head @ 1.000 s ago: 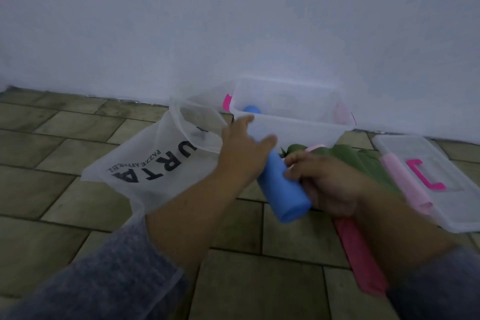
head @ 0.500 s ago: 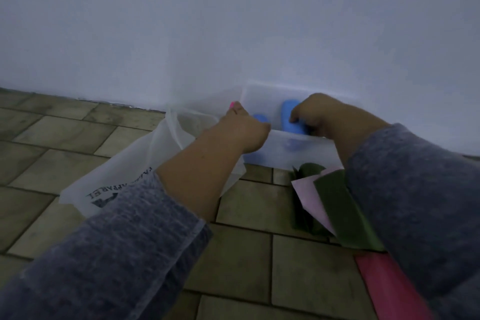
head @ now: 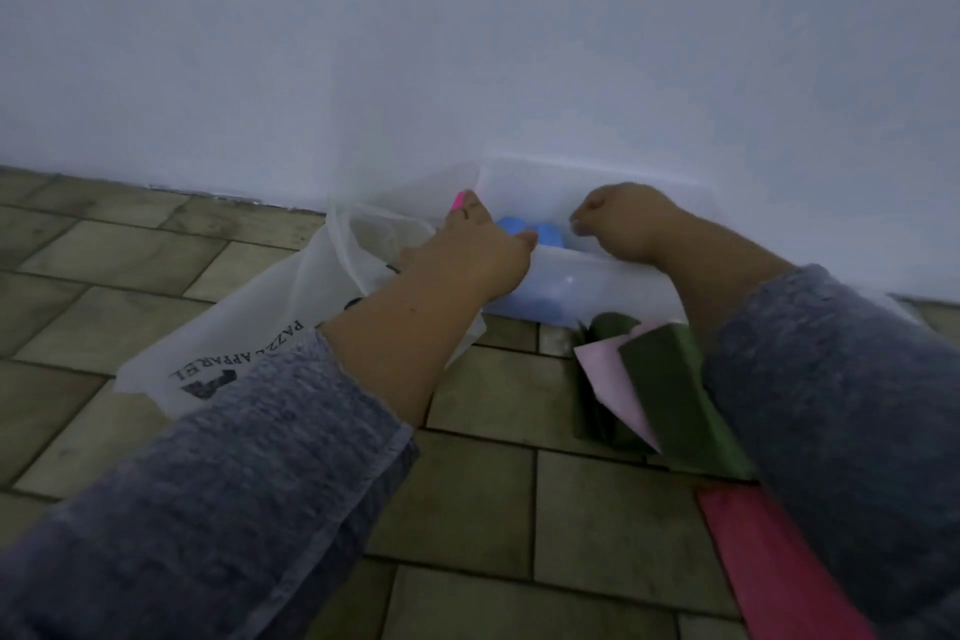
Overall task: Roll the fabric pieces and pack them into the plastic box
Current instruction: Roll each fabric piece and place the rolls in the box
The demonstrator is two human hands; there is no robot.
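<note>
A clear plastic box (head: 613,278) stands on the tiled floor against the wall. Two blue fabric rolls (head: 527,230) stand side by side in its left end. My left hand (head: 475,260) grips the box's near left corner, thumb over the rim. Inside the box, just right of the rolls, my right hand (head: 626,224) has its fingers curled and nothing visible in them. Flat fabric pieces lie in front of the box: a green one (head: 670,395), a pale pink one (head: 605,369) and a red one (head: 774,561), partly hidden by my right sleeve.
A translucent plastic bag (head: 249,327) with black lettering lies left of the box, under my left forearm. A pink latch (head: 460,199) shows at the box's left end. The white wall rises directly behind the box.
My right hand carried the blue roll from the floor into the box, stood it beside the first roll and drew off to the right. My left hand moved onto the box's corner.
</note>
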